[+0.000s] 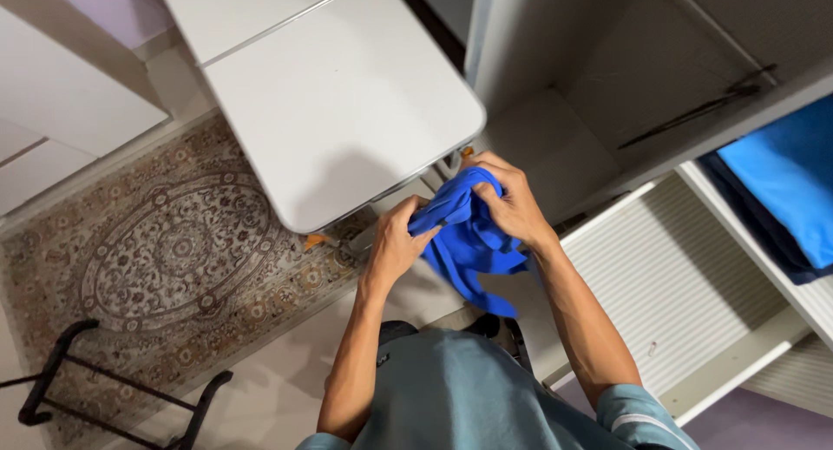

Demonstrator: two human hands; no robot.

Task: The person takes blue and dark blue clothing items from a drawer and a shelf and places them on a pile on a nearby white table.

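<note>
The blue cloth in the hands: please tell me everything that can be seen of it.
The blue cloth is a soft, bright blue fabric, crumpled and bunched, not folded flat. It is held in the air, touching no surface. The left hand grips its left side, and the right hand covers its top. A loose end hangs down toward the person's body. What kind of garment it is cannot be told.

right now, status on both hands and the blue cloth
Left hand and right hand both gripping blue cloth, held bunched in the air. White table just beyond it. Nothing between hands and cloth.
</note>
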